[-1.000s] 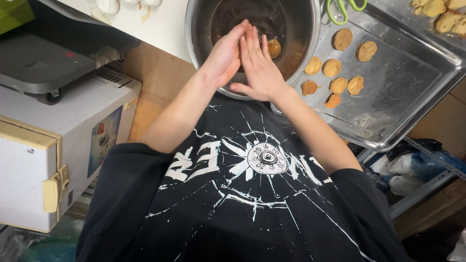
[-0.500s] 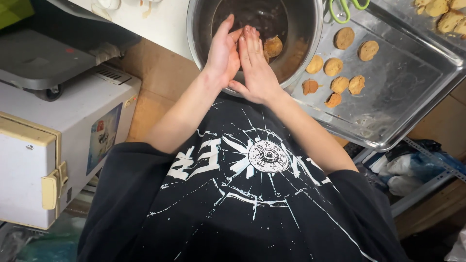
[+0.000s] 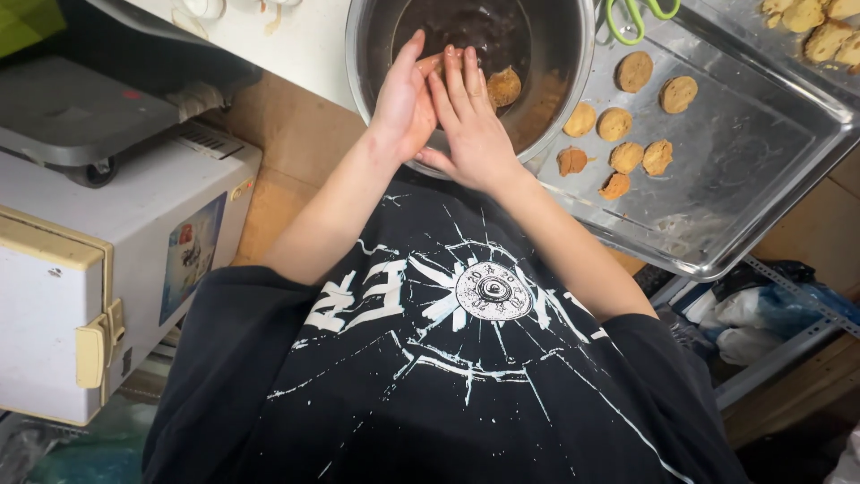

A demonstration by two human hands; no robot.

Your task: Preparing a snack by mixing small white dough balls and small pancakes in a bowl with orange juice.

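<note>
Dough (image 3: 436, 61) sits pressed between the left hand (image 3: 403, 99) and right hand (image 3: 470, 116) above the bowl (image 3: 573, 54); seven shaped patties (image 3: 627, 116) lie on the tray (image 3: 761, 179), another lump (image 3: 503, 85) waits inside.

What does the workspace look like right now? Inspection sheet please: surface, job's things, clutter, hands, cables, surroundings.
Surface: pale counter at the top, with a steel tray to the right of the bowl.
Job's things: metal bowl with dark mix inside and one tan patty in it; seven round patties lie on the tray.
Clutter: green-handled scissors at the tray's top edge; more pale pieces on a second tray.
Hands: left hand and right hand pressed palm to palm over the bowl, a tan piece showing between them.
Cables: nothing seen.
Surroundings: white appliance at left, shelf with plastic bags at right.
</note>
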